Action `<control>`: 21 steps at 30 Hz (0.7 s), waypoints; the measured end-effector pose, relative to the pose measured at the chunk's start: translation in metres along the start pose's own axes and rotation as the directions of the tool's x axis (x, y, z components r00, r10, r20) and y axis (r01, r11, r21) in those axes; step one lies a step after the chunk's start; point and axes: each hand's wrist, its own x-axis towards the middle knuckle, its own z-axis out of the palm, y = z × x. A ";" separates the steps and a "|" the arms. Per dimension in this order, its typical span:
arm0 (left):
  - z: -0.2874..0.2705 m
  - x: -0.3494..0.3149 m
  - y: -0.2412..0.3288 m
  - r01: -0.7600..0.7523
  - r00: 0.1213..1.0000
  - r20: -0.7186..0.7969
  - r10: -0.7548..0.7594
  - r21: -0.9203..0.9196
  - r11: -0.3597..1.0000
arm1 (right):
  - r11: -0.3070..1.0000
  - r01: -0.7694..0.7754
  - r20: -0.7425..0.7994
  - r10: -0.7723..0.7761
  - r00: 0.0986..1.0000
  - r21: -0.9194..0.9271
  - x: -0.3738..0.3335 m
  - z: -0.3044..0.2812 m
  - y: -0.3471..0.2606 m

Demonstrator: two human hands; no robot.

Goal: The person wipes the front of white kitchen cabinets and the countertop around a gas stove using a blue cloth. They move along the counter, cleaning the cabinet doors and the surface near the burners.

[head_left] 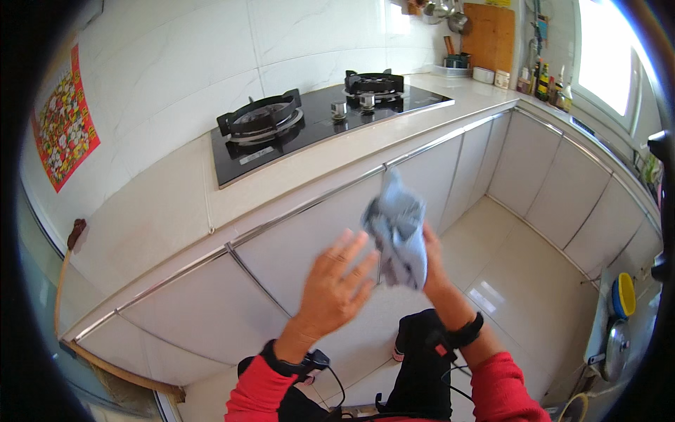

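Observation:
A crumpled light blue cloth (401, 228) hangs in front of the white cabinet doors, bunched up with darker folds in its middle. My right hand (434, 260) grips it from its right side; the cloth hides most of those fingers. To the left of the cloth, my left hand (337, 285) is held up with its fingers spread, slightly blurred, and nothing in it. Beyond both hands lies the black glass gas stove (316, 130), set into the pale countertop (169, 211).
Bottles (548, 84) and a wooden cutting board (487, 39) stand at the far right corner. A metal pot lid (617, 349) and a yellow basin (626, 294) are at the right edge. A long wooden stick (63, 281) leans at the left.

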 end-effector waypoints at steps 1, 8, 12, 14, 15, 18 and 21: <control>-0.015 0.010 -0.008 -0.043 0.997 -0.059 0.053 0.154 0.987 | 0.983 0.157 -0.016 -0.160 0.987 -0.092 0.011 0.007 -0.021; -0.062 0.065 -0.095 0.195 0.980 -0.081 -0.183 0.601 0.775 | -0.012 0.585 0.378 -0.774 0.508 -0.811 0.101 0.076 -0.068; -0.047 0.055 -0.113 0.263 0.958 -0.088 -0.272 0.645 0.718 | -0.162 0.471 0.457 -0.633 0.624 -0.867 0.121 0.093 -0.019; -0.043 0.050 -0.117 0.240 0.968 -0.113 -0.223 0.668 0.704 | -0.121 0.420 0.391 -0.653 0.649 -0.899 0.127 0.088 -0.007; -0.041 0.048 -0.118 0.245 0.968 -0.126 -0.219 0.678 0.693 | -0.118 0.470 0.420 -0.668 0.614 -0.875 0.130 0.085 -0.007; -0.040 0.045 -0.121 0.226 0.971 -0.117 -0.210 0.743 0.630 | -0.063 0.535 0.451 -0.626 0.636 -0.843 0.131 0.072 -0.010; -0.037 0.043 -0.126 0.209 0.975 -0.124 -0.184 0.787 0.580 | -0.040 0.619 0.504 -0.625 0.597 -0.784 0.126 0.057 -0.017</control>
